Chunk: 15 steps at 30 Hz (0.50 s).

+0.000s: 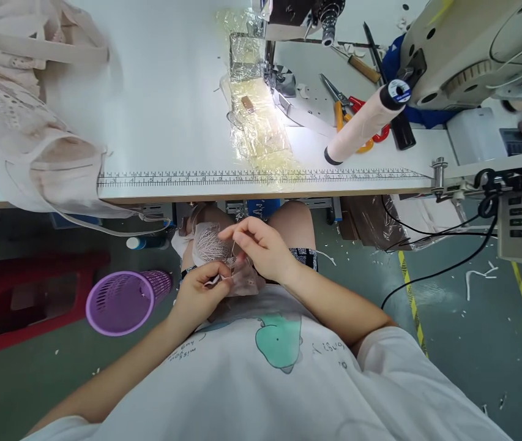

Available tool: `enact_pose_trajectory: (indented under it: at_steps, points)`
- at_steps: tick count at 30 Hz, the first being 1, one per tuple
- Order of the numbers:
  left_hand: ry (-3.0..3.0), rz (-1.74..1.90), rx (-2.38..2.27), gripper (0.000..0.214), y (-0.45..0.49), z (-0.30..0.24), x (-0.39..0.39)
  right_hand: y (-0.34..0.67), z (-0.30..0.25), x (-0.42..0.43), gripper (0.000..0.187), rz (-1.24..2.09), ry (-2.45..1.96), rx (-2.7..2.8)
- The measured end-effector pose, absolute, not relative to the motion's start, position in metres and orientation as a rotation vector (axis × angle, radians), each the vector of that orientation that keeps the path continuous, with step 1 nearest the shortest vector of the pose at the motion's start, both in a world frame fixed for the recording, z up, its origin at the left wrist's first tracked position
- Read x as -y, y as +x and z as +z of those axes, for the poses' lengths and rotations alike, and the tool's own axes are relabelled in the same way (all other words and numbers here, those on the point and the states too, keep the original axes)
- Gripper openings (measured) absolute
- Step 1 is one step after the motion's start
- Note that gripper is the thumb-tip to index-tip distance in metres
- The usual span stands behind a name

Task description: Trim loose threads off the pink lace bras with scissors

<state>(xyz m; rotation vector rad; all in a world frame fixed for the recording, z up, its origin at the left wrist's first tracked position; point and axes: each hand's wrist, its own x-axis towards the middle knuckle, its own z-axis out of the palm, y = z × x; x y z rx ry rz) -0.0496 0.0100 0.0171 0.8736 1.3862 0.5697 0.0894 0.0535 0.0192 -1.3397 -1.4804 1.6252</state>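
1. Right hand [263, 248] is pinched shut, thumb and forefinger on a thin strand [234, 250]. Could be thread or a needle, I can't tell at this size.
2. Left hand [201, 291] is closed on the sheer pink fabric piece [246, 283]. All of it sits down in my lap, below the front edge of the surface [164, 92].
3. A whitish thread bundle [209, 242] sits just above my left hand, touching the fabric.
4. My take on doing this bit well: hold the fabric taut with the left and draw the strand short and straight. Pulling toward the bundle would probably snag it.
5. Room to move: the printed ruler [261, 177] along the surface edge is just above my knuckles, so lifting up is cramped.
6. Left side has a purple basket [123, 300] near my forearm, with a red stool [22, 300] beyond it.
7. Right side is mostly open floor, and the only things there are cables [430, 278], well apart from my arm.
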Motion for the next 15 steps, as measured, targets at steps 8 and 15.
enact_pose_trajectory:
  at_steps: [8,15]
  points:
    - [0.913,0.628,-1.337,0.012,-0.054,0.014,-0.015,0.101,0.071,-0.066,0.014,1.231,-1.16,1.9]
    - [0.919,0.693,-1.336,0.01,-0.056,0.015,-0.037,0.111,0.102,-0.102,0.013,0.563,-1.174,2.175]
